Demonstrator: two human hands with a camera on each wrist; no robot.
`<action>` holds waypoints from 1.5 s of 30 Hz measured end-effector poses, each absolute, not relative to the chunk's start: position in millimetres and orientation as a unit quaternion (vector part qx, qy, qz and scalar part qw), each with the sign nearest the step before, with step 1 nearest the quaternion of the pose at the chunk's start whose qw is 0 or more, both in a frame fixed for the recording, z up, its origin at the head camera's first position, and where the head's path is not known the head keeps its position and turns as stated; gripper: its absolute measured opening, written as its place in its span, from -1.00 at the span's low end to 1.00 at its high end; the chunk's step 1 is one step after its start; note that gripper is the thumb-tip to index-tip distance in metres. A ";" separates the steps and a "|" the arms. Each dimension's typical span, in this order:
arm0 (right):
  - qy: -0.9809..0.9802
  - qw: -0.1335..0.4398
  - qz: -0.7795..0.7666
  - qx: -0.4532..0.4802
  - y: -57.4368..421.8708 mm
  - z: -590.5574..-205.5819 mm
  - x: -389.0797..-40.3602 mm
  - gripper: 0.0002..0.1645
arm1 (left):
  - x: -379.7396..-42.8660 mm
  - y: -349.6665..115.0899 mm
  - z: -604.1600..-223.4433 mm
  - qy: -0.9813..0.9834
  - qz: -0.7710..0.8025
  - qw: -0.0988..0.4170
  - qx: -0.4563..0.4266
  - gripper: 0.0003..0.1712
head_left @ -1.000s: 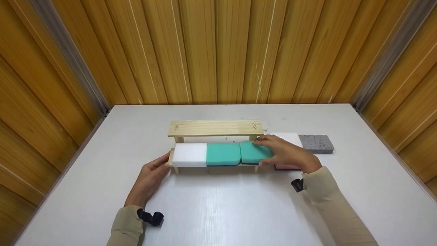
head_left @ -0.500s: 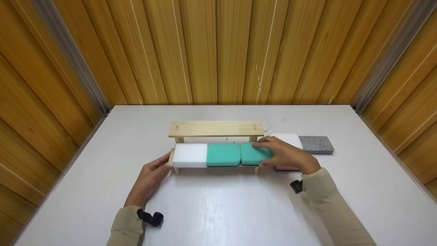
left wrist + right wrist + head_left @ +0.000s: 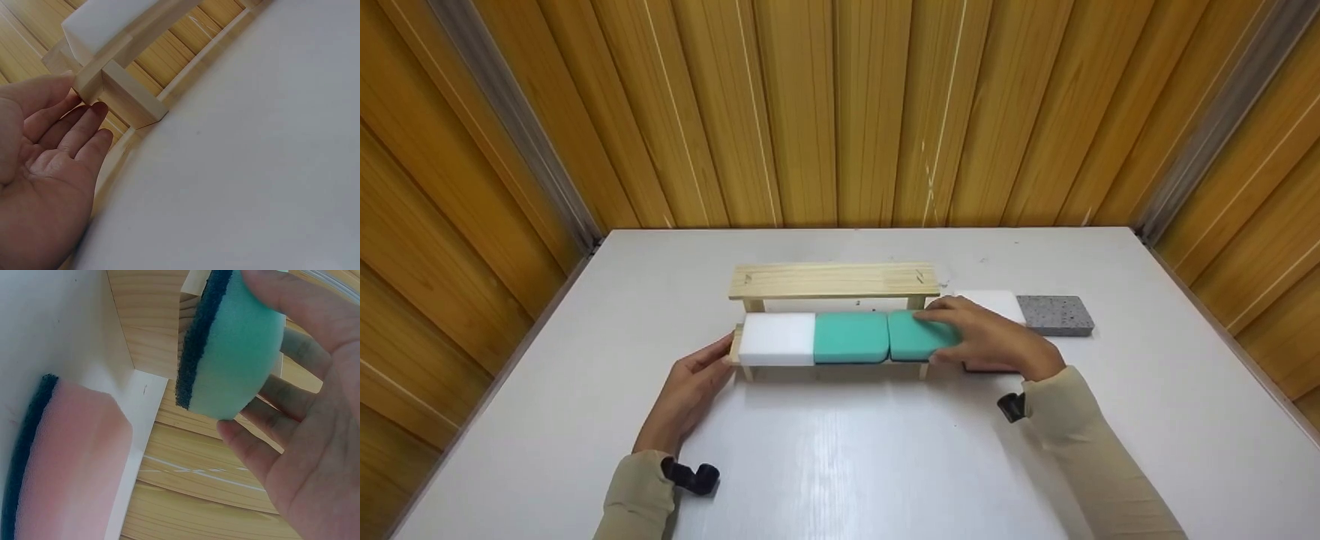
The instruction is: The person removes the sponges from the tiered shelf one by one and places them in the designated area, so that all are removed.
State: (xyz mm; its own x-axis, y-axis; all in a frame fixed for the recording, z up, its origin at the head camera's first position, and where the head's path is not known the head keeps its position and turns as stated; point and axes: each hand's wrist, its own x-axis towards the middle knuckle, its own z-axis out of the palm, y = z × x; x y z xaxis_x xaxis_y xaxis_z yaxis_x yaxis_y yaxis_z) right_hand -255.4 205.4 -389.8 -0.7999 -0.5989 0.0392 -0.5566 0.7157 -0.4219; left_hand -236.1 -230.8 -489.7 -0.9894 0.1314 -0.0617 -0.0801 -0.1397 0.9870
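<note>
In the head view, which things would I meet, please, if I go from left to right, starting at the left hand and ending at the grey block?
Left hand → white block → middle green sponge → right-hand green sponge → right hand → grey block.

green sponge (image 3: 913, 342) | beige bench (image 3: 130, 93) | white block (image 3: 777, 339) | speckled grey block (image 3: 1057, 313)

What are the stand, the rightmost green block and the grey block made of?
Stand: wood, seemingly unvarnished; grain shows. Rightmost green block: probably foam, matte, fine-grained; its rough dark layer suggests scouring pad. Grey block: matte, speckled; foam or stone, can't tell.
</note>
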 end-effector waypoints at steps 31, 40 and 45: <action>0.922 0.024 -0.209 -0.325 214.3 -383.9 -248.1 -0.29 | -236.6 -229.7 -489.3 0.662 0.746 0.071 0.009 -0.30; 0.924 0.027 -0.221 -0.312 223.9 -383.2 -245.8 -0.26 | -237.1 -229.7 -489.6 0.654 0.753 0.073 -0.004 -0.31; 0.921 0.019 -0.228 -0.315 231.5 -382.7 -245.4 -0.29 | -236.5 -229.7 -489.5 0.663 0.745 0.071 0.000 -0.30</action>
